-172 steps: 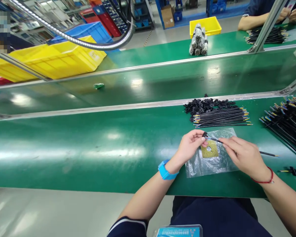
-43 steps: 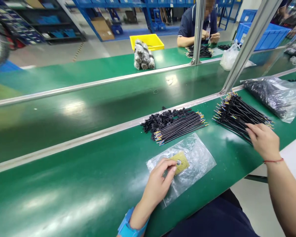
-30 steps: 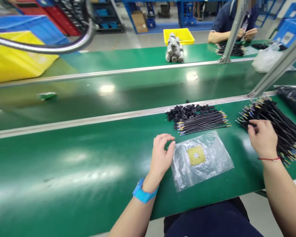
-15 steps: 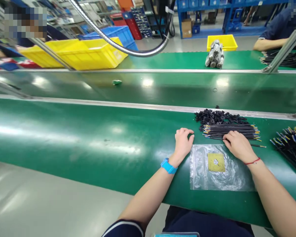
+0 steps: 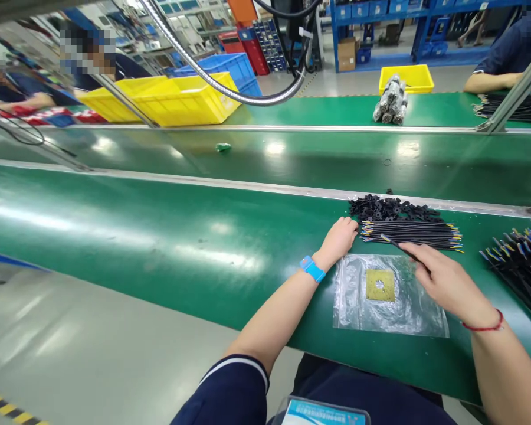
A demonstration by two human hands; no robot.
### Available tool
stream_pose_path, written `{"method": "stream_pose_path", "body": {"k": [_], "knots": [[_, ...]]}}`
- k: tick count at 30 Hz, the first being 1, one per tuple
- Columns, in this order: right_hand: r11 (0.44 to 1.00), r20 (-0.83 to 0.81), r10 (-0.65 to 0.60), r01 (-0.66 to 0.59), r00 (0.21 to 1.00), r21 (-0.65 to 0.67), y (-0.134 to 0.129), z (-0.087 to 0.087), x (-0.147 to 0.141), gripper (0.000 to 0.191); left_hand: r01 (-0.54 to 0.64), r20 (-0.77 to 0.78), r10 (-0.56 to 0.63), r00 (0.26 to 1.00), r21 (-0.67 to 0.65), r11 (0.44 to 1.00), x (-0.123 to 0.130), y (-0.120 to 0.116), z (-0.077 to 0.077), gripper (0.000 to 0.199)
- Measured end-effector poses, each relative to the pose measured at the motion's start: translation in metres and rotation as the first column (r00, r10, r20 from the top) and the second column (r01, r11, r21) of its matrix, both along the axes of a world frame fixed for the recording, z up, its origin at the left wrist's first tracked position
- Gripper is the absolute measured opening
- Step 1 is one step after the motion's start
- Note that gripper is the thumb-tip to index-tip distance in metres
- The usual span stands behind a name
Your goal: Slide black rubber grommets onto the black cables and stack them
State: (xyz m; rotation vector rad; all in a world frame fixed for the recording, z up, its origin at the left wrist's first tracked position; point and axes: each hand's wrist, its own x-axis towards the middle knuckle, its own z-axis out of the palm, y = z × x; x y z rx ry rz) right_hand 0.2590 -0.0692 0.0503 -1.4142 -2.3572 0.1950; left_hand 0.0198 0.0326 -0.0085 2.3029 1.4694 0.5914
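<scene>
My right hand (image 5: 446,277) grips a short black cable (image 5: 405,249), whose stripped end with coloured wires points up and left over the clear zip bag (image 5: 349,295). My left hand (image 5: 341,237) is closed, its fingertips pinched on a small black part (image 5: 357,228) at the left edge of the heap. That heap of small black flat parts (image 5: 387,208) lies behind a row of black cables (image 5: 411,231) with blue and yellow wire ends. A square yellowish plate (image 5: 373,289) with a central hole rests on the bag.
More black cables (image 5: 524,265) are bundled at the right. A metal rail (image 5: 248,188) runs behind the green bench (image 5: 159,230). Beyond it stand yellow bins (image 5: 186,103), silvery wrapped bundles (image 5: 390,103) and a small yellow tray (image 5: 418,77). Several co-workers sit across. A metal hose hangs overhead.
My right hand has lifted one cable off the bench and drawn it back toward me. My left hand has reached right and forward to the small black parts. The camera view has shifted slightly.
</scene>
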Motion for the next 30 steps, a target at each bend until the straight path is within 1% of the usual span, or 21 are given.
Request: {"method": "stream_pose_path", "body": {"k": [2, 4, 5, 6, 7, 8, 10, 12, 14, 15, 17, 20, 22, 24, 26, 27, 28, 30], "knots": [[0.998, 0.115, 0.043, -0.039, 0.992, -0.039, -0.015, -0.001, 0.003, 0.047, -0.014, 0.027, 0.014, 1.000, -0.014, 1.000, -0.008, -0.002, 0.004, 0.008], [0.997, 0.211, 0.064, -0.053, 0.975, -0.059, -0.031, -0.008, 0.003, 0.046, -0.062, 0.066, 0.064, 0.996, -0.019, 0.998, -0.012, -0.006, 0.006, 0.011], [0.997, 0.257, 0.058, -0.044, 0.965, -0.062, -0.038, -0.013, 0.001, 0.045, -0.095, 0.122, 0.099, 0.988, -0.040, 0.995, -0.011, -0.008, 0.007, 0.013], [0.998, 0.301, 0.046, -0.029, 0.952, -0.060, -0.043, -0.018, -0.002, 0.043, -0.120, 0.210, 0.136, 0.968, -0.087, 0.989, -0.009, -0.012, 0.009, 0.015], [0.998, 0.341, 0.029, -0.010, 0.940, -0.055, -0.048, -0.023, -0.005, 0.039, -0.125, 0.323, 0.173, 0.930, -0.164, 0.978, -0.006, -0.016, 0.010, 0.017], [0.999, 0.371, 0.012, 0.008, 0.929, -0.050, -0.051, -0.027, -0.008, 0.035, -0.097, 0.448, 0.210, 0.869, -0.262, 0.960, -0.002, -0.022, 0.011, 0.017], [0.998, 0.400, -0.006, 0.033, 0.916, -0.060, -0.052, -0.032, -0.013, 0.029, 0.046, 0.654, 0.284, 0.701, -0.439, 0.898, 0.008, -0.035, 0.015, 0.016], [0.994, 0.393, -0.019, 0.058, 0.919, -0.087, -0.050, -0.033, -0.013, 0.027, 0.179, 0.747, 0.337, 0.573, -0.515, 0.838, 0.016, -0.048, 0.018, 0.018], [0.989, 0.332, -0.031, 0.076, 0.943, -0.124, -0.046, -0.031, -0.010, 0.028, 0.243, 0.779, 0.379, 0.499, -0.546, 0.802, 0.021, -0.061, 0.020, 0.020], [0.986, 0.270, -0.045, 0.086, 0.962, -0.141, -0.045, -0.029, -0.008, 0.028, 0.258, 0.782, 0.399, 0.478, -0.559, 0.788, 0.022, -0.066, 0.021, 0.021], [0.980, 0.098, -0.097, 0.112, 0.990, -0.164, -0.045, -0.023, -0.006, 0.030, 0.296, 0.779, 0.440, 0.447, -0.593, 0.749, 0.023, -0.073, 0.023, 0.023], [0.969, -0.131, -0.206, 0.184, 0.970, -0.163, -0.050, -0.012, -0.011, 0.031, 0.416, 0.772, 0.507, 0.383, -0.634, 0.651, 0.023, -0.079, 0.027, 0.026], [0.966, -0.200, -0.240, 0.213, 0.950, -0.144, -0.055, -0.006, -0.018, 0.031, 0.510, 0.769, 0.547, 0.331, -0.634, 0.582, 0.023, -0.082, 0.030, 0.027], [0.967, -0.214, -0.245, 0.223, 0.945, -0.123, -0.058, -0.003, -0.024, 0.030, 0.566, 0.765, 0.569, 0.301, -0.624, 0.540, 0.021, -0.084, 0.034, 0.028], [0.969, -0.190, -0.240, 0.223, 0.952, -0.111, -0.061, -0.003, -0.028, 0.029, 0.579, 0.764, 0.569, 0.305, -0.623, 0.526, 0.019, -0.085, 0.037, 0.028], [0.970, -0.169, -0.237, 0.221, 0.957, -0.105, -0.061, -0.003, -0.029, 0.029, 0.572, 0.768, 0.556, 0.318, -0.623, 0.534, 0.018, -0.086, 0.037, 0.027], [0.971, -0.146, -0.231, 0.218, 0.962, -0.099, -0.062, -0.004, -0.030, 0.029, 0.553, 0.775, 0.533, 0.340, -0.623, 0.553, 0.017, -0.085, 0.037, 0.026], [0.974, -0.109, -0.221, 0.213, 0.969, -0.082, -0.062, -0.004, -0.030, 0.029, 0.487, 0.789, 0.464, 0.402, -0.613, 0.621, 0.016, -0.085, 0.037, 0.024]]}}
